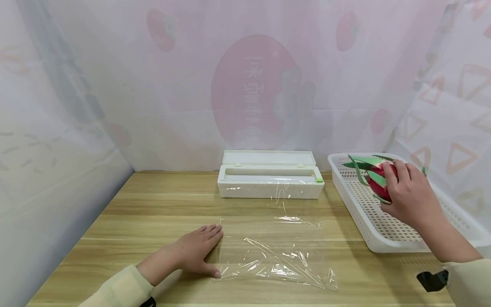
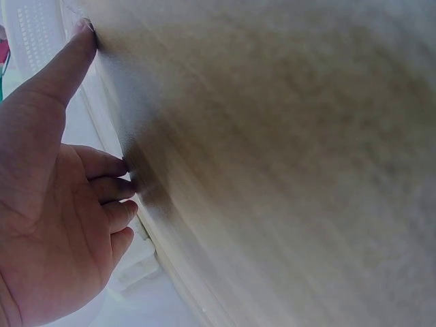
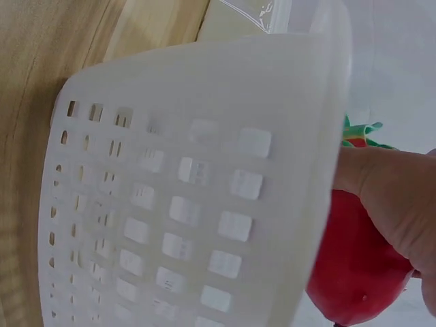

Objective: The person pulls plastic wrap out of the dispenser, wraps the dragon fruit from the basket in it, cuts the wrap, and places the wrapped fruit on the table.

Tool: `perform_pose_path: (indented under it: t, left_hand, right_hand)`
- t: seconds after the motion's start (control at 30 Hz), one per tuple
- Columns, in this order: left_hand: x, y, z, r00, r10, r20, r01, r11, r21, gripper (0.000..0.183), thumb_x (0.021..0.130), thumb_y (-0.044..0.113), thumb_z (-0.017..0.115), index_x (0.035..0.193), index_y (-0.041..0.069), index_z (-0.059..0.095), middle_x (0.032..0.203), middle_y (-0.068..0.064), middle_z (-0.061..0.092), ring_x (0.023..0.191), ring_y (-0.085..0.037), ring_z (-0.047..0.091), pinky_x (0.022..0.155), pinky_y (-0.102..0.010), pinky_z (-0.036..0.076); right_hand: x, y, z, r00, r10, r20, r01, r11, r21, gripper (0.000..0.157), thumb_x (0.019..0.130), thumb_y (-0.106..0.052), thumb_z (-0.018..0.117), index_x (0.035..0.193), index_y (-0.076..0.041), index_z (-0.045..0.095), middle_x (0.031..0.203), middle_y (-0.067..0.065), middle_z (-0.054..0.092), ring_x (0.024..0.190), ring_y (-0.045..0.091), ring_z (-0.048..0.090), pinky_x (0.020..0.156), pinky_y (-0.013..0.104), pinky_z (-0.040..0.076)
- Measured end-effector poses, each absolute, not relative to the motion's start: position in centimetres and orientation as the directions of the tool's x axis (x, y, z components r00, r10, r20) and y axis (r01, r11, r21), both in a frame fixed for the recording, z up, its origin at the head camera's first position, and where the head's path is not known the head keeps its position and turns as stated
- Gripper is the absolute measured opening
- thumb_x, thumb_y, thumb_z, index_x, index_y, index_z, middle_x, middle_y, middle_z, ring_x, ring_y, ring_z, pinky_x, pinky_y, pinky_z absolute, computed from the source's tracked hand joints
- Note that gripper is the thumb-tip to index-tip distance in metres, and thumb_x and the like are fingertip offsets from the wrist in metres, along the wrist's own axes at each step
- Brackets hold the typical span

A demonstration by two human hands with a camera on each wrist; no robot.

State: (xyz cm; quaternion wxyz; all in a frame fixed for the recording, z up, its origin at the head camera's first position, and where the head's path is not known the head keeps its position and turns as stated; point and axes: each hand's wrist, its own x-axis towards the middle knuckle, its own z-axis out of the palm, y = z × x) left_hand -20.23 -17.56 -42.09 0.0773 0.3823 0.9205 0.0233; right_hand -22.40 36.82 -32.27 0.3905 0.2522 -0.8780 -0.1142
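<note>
My right hand (image 1: 412, 196) grips a red dragon fruit (image 1: 377, 192) with green leafy scales, held over a white perforated plastic basket (image 1: 354, 215). In the right wrist view, the smooth red side of the fruit (image 3: 354, 269) shows past the basket's rim, partly covered by the fingers. A sheet of clear cling film (image 1: 276, 251) lies wrinkled on the table, running back to a white film dispenser box (image 1: 268, 190) with its lid raised. At the sheet's left edge, my left hand (image 1: 197, 251) rests with fingers extended, thumb touching the front left corner.
The wood-grain table (image 1: 145, 213) meets a printed cloth backdrop (image 1: 172, 106) behind and at both sides. A green piece (image 1: 319, 180) sits at the dispenser's right end. The basket stands along the right side, close to the box.
</note>
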Motion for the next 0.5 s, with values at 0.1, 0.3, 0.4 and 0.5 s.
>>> perform_pose_path:
  t: [0.1, 0.3, 0.4, 0.5]
  left_hand:
    - [-20.2, -17.6, -42.1, -0.695, 0.707, -0.129, 0.7, 0.707, 0.101, 0.108, 0.078, 0.075, 0.058, 0.145, -0.008, 0.037, 0.151, -0.024, 0.032, 0.14, -0.036, 0.029, 0.113, -0.047, 0.024]
    - [-20.2, -17.6, -42.0, -0.695, 0.707, -0.13, 0.7, 0.707, 0.099, 0.108, 0.078, 0.075, 0.058, 0.145, -0.008, 0.036, 0.151, -0.024, 0.032, 0.14, -0.036, 0.029, 0.113, -0.047, 0.023]
    - [-20.2, -17.6, -41.9, -0.691, 0.712, -0.127, 0.704, 0.702, 0.102, 0.108, 0.078, 0.075, 0.058, 0.144, -0.008, 0.037, 0.151, -0.024, 0.032, 0.14, -0.037, 0.029, 0.113, -0.047, 0.024]
    - [-20.2, -17.5, -41.8, -0.69, 0.712, -0.131, 0.705, 0.702, 0.103, 0.108, 0.078, 0.074, 0.058, 0.145, -0.008, 0.036, 0.151, -0.024, 0.032, 0.14, -0.037, 0.029, 0.113, -0.048, 0.024]
  right_hand:
    - [-22.4, 36.7, -31.8, -0.514, -0.582, 0.63, -0.386, 0.813, 0.436, 0.105, 0.039, -0.026, 0.084, 0.125, 0.019, 0.044, 0.115, 0.043, 0.043, 0.093, 0.056, 0.043, 0.075, 0.064, 0.043]
    - [-22.3, 36.3, -30.9, -0.453, -0.647, 0.613, -0.42, 0.762, 0.494, 0.104, 0.041, -0.026, 0.08, 0.127, 0.02, 0.042, 0.117, 0.043, 0.043, 0.094, 0.056, 0.043, 0.074, 0.063, 0.044]
    - [-22.2, 36.1, -30.5, -0.441, -0.658, 0.611, -0.434, 0.752, 0.496, 0.095, 0.051, -0.028, 0.07, 0.128, 0.02, 0.042, 0.117, 0.043, 0.042, 0.094, 0.056, 0.043, 0.073, 0.062, 0.043]
    - [-22.3, 35.8, -30.2, -0.433, -0.665, 0.608, -0.457, 0.744, 0.488, 0.086, 0.061, -0.033, 0.055, 0.129, 0.02, 0.042, 0.117, 0.043, 0.042, 0.095, 0.057, 0.042, 0.074, 0.063, 0.043]
